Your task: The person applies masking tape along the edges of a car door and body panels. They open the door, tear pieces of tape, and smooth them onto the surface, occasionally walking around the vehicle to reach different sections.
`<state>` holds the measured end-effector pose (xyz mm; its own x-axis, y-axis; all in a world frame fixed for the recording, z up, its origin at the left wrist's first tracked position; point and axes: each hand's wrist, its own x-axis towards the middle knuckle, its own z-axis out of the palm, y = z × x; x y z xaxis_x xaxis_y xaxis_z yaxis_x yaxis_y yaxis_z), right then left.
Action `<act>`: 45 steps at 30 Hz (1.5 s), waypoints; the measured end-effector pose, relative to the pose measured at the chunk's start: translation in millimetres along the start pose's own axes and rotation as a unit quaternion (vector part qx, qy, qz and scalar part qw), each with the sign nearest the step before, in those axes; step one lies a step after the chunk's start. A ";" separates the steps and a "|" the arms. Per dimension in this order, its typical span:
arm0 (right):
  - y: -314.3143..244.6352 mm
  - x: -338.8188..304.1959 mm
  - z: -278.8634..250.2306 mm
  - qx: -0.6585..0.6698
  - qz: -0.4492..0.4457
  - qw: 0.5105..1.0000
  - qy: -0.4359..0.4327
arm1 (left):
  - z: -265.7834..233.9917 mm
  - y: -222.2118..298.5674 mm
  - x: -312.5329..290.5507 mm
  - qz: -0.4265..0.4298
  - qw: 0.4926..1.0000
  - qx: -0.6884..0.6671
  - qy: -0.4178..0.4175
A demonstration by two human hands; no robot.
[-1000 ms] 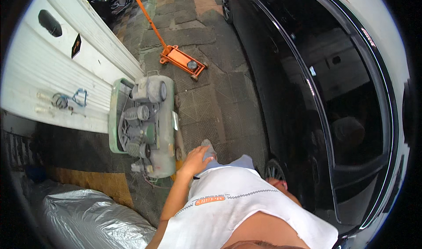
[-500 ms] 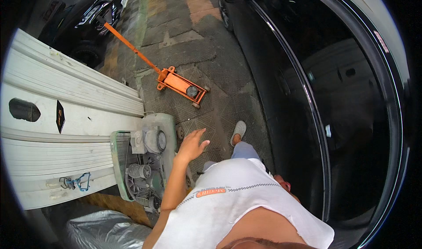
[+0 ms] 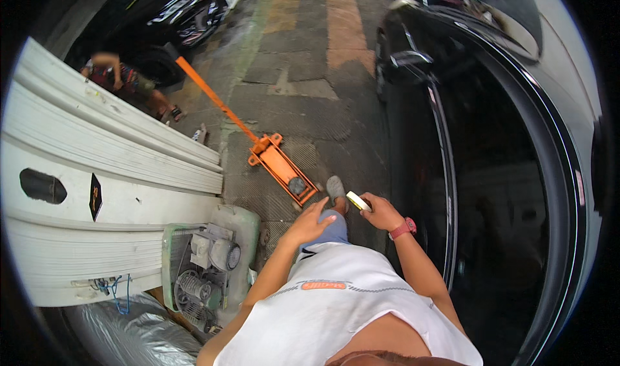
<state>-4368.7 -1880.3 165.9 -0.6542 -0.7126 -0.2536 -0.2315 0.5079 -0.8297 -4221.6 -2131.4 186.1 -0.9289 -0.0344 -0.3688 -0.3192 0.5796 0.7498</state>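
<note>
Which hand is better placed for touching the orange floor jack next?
Probably the left hand: it looks empty and nearer the jack, while the right hand holds a small white object.

- Small held item (image 3: 358, 201): white, with some yellow
- Wristwatch (image 3: 403, 228): red
- Sleeveless shirt (image 3: 349, 314): white, with an orange badge (image 3: 323, 286) and a dark chequered stripe (image 3: 378, 291)
- Shorts (image 3: 326, 229): greyish blue
- Shoe (image 3: 335, 187): light grey
- Floor jack (image 3: 282, 167): bright orange, its round saddle (image 3: 296, 185) dark grey
- Compressor (image 3: 213, 251): dusty pale green and grey
- Ribbed panel (image 3: 135, 198): off-white, bearing a black diamond sticker (image 3: 95, 197)
- Sheet (image 3: 132, 334): silver
- Nearest car (image 3: 504, 185): black
- Floor (image 3: 303, 117): dark grey, banded with yellow and orange
</note>
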 end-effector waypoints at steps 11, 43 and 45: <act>-107.3 276.2 -124.2 -0.010 -0.051 0.996 -0.073 | -162.7 11.8 282.7 -0.042 0.975 -0.209 -0.066; -276.4 960.8 -198.8 -0.036 -0.393 0.826 -0.402 | -526.4 -77.3 574.1 -0.107 0.658 -0.670 0.327; -259.8 986.7 -186.6 -0.058 -0.389 0.825 -0.406 | -540.2 -79.9 579.2 -0.039 0.607 -0.728 0.316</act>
<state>-5088.4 -2625.0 224.1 0.4122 -0.9100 0.0449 -0.4524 -0.2473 -0.8569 -4835.7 -2637.5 209.4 -0.6403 -0.5869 -0.4956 0.2313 -0.7625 0.6042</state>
